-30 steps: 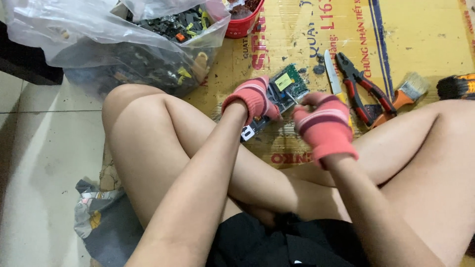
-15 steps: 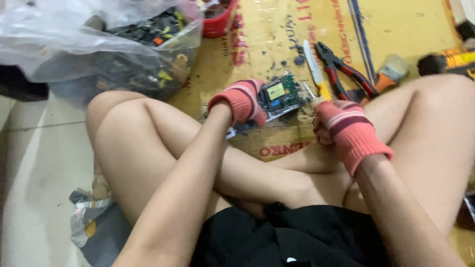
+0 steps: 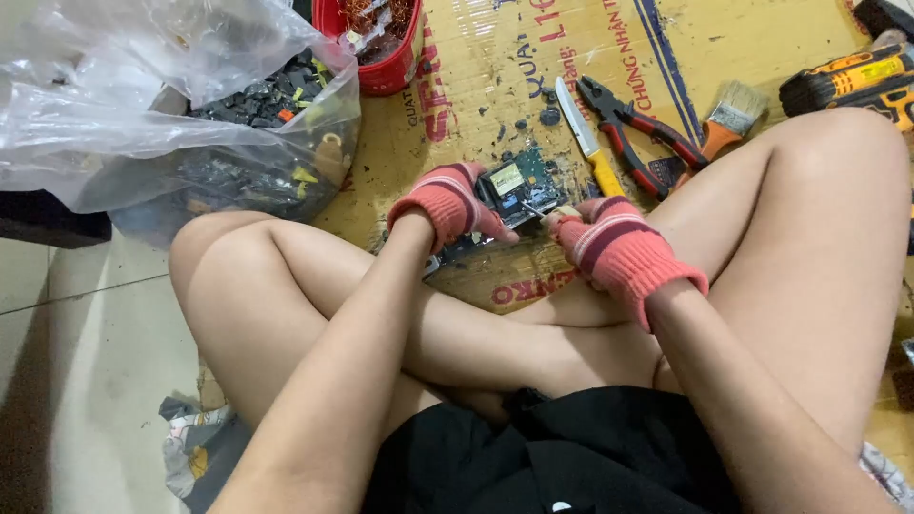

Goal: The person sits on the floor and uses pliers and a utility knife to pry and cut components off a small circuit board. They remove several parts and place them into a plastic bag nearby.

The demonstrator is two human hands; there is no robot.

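I sit cross-legged on a sheet of cardboard (image 3: 762,38). My left hand (image 3: 446,205), in a pink knit glove, grips the left side of a small green circuit board (image 3: 522,183) and holds it tilted above the cardboard. My right hand (image 3: 619,249), also gloved in pink, is closed round a thin tool, probably a screwdriver (image 3: 535,211). Its metal tip touches the board's lower right part. The tool's handle is mostly hidden inside the glove.
A yellow-handled knife (image 3: 583,135), red-and-black pliers (image 3: 636,131) and a paintbrush (image 3: 725,122) lie just beyond the board. A cordless drill (image 3: 847,81) lies far right. A clear plastic bag of dark electronic scrap (image 3: 228,114) sits at left, a red basket (image 3: 386,52) behind it.
The view has shifted a little. My right hand moved back toward the board, and the tool tip now touches it. My left hand has kept its hold on the board throughout.
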